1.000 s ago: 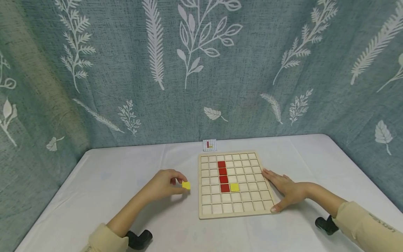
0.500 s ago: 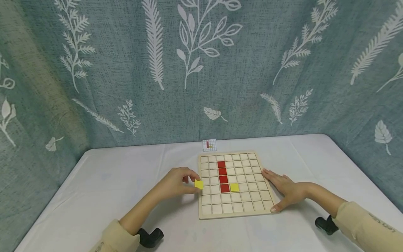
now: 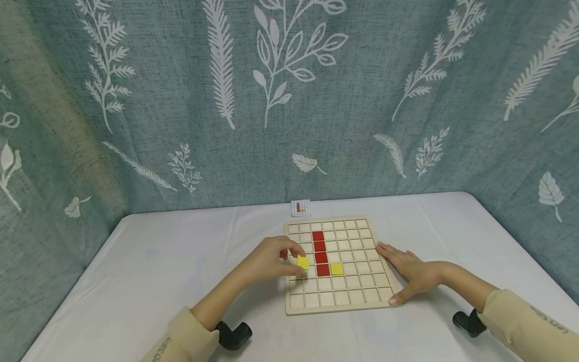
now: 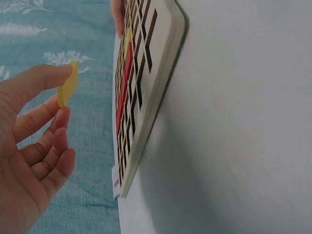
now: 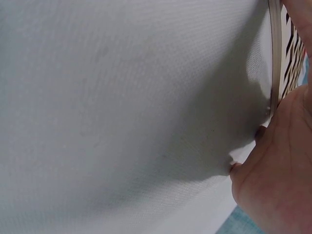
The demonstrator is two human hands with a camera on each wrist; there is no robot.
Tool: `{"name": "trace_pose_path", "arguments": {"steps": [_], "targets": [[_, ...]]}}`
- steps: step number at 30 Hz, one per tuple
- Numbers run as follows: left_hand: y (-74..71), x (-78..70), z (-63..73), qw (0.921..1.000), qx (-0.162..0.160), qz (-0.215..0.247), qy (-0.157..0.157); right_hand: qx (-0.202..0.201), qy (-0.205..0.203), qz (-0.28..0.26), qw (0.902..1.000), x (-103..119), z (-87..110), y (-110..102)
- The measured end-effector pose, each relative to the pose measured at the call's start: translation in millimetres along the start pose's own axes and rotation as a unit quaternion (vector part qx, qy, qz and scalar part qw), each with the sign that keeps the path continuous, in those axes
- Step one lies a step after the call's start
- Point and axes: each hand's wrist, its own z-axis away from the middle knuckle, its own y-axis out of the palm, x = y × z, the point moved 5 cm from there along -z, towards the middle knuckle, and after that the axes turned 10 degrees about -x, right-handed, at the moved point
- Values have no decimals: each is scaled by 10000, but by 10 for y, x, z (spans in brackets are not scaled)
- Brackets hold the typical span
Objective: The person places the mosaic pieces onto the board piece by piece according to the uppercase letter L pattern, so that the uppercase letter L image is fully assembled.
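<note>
My left hand [image 3: 273,259] pinches a yellow square tile [image 3: 303,262] between thumb and fingertips, held over the left columns of a wooden grid board [image 3: 312,310]. In the left wrist view the tile [image 4: 68,85] shows nearly edge-on, raised above the board [image 4: 151,117], with the other fingers curled loosely below. A column of several red tiles [image 3: 321,258] lies in the board's cells, and a second yellow tile [image 3: 336,269] sits right of the lowest red one. My right hand [image 3: 413,274] rests along the board's right edge with fingers spread and straight, thumb at the near right corner.
Behind the board lies a small printed card [image 3: 300,208] showing a grid with red and yellow squares. A white cloth covers the table [image 3: 181,251]. A patterned blue-green curtain [image 3: 253,166] hangs at the table's far edge.
My left hand has carried the yellow tile rightward, from beside the board to above its left columns. The right hand and the board have stayed in place.
</note>
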Motion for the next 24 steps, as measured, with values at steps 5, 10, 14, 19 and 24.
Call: {"name": "trace_pose_path", "arguments": {"steps": [5, 10, 14, 19, 24], "targets": [[57, -66, -67, 10000, 52, 29, 0, -1, -7, -14, 10000, -10, -1, 13], [126, -113, -138, 9998, 165, 69, -92, 11, -52, -19, 10000, -8, 0, 22], [173, -142, -198, 9997, 225, -7, -136, 6, -71, 7, 10000, -4, 0, 15], [219, -216, -273, 9997, 255, -52, -8, -6, -57, 46, 10000, -9, -3, 5], [289, -313, -352, 9989, 349, -241, 193, 5, -28, 20, 10000, -7, 3, 1]]}}
